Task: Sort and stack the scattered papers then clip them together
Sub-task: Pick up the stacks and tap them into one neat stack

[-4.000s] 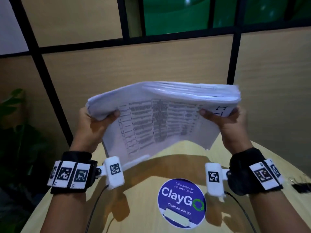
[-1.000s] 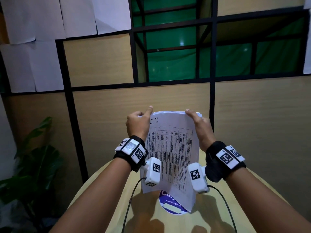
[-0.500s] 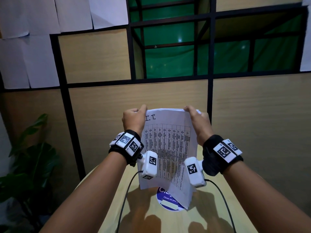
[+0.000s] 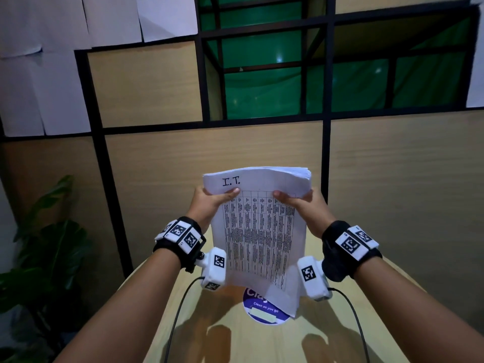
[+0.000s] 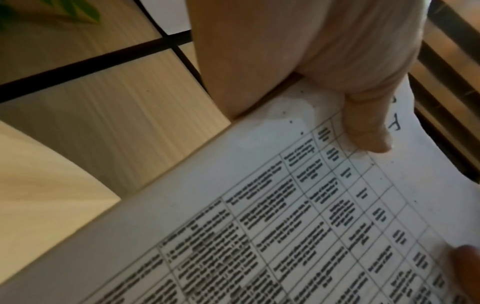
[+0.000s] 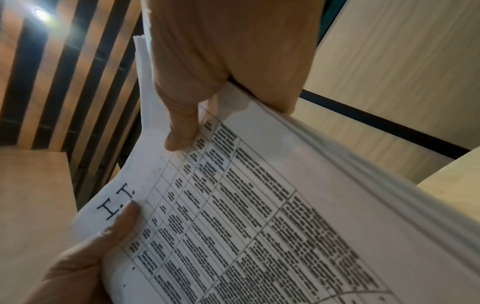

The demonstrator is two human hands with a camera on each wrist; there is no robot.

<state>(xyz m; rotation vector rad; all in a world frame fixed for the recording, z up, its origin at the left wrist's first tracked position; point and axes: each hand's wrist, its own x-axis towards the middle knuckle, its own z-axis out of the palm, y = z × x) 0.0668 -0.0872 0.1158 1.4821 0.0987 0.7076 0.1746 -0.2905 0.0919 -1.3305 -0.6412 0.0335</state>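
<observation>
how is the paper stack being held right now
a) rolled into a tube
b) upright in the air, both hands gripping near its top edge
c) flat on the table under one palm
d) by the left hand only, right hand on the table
b: the paper stack hangs upright above the table, with the left hand and the right hand each gripping a side just below the handwritten "I.T.", thumbs on the front sheet.

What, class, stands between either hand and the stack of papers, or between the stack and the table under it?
Nothing visible. The left hand and the right hand each grip the stack of papers near its top, thumbs on the front sheet. Below its hanging lower edge only a round blue sticker lies flat on the table.
</observation>
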